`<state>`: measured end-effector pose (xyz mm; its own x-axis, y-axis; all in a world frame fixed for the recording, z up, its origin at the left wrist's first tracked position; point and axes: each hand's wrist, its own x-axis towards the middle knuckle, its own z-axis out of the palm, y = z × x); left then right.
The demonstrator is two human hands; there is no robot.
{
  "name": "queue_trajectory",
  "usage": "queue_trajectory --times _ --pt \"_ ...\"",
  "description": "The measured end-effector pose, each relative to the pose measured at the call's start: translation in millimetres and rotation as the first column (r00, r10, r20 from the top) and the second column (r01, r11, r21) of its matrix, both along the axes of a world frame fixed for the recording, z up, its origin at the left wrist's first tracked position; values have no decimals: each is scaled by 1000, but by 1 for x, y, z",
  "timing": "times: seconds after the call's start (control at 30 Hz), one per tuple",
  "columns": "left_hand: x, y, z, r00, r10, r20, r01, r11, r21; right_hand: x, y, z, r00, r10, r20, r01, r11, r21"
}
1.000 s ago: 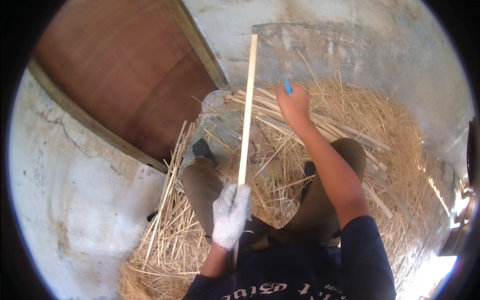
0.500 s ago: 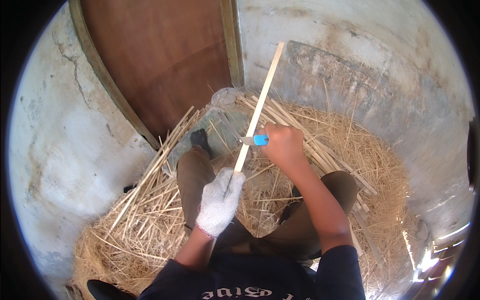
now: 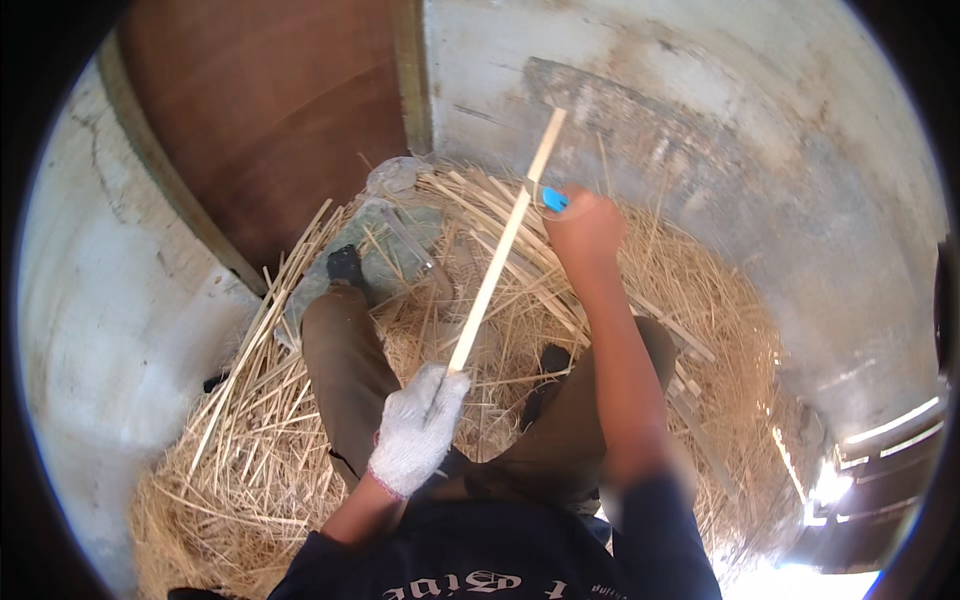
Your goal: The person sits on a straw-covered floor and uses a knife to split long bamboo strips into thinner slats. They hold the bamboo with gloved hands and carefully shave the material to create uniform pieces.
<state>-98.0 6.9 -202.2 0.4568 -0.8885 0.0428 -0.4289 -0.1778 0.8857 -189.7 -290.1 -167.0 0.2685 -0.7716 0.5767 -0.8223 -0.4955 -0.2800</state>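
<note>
A long, pale strip that looks like split bamboo slants up and away in front of me. My left hand, in a white knitted glove, is closed round its near end. Bare and closed, my right hand grips a knife with a blue handle. Its short blade lies against the strip's edge, towards the far end. A thin curl or loop seems to show by the right fingers, though it is too faint to be sure of.
Shavings cover the floor, with bundled strips at left and more strips ahead. Beyond my left foot a larger blade with a wooden handle rests by a grey-green stone slab. A brown door and plastered walls enclose the space.
My right hand has slid the knife further up the strip, away from me. The strip's near end and my left hand sit slightly lower and further left. The whole view has shifted.
</note>
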Motion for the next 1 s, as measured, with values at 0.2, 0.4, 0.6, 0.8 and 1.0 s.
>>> queue_trajectory --times 0.2,0.4,0.6,0.8,1.0 --pt "-17 26 -21 961 -37 -275 73 990 120 -28 -43 -5 964 -229 134 215 970 112" --pt "-11 49 -19 911 162 -379 -33 945 324 -48 -48 10 950 -239 201 164 930 330" --pt "10 4 -1 960 178 -218 -137 972 189 29 42 -21 960 270 -73 -243 933 264" --pt "48 -12 -32 968 190 166 -182 981 -60 57 81 -42 870 449 -202 -408 887 215" --pt "45 -12 -33 940 224 256 -219 975 -46 65 91 -66 803 554 -218 -522 831 189"
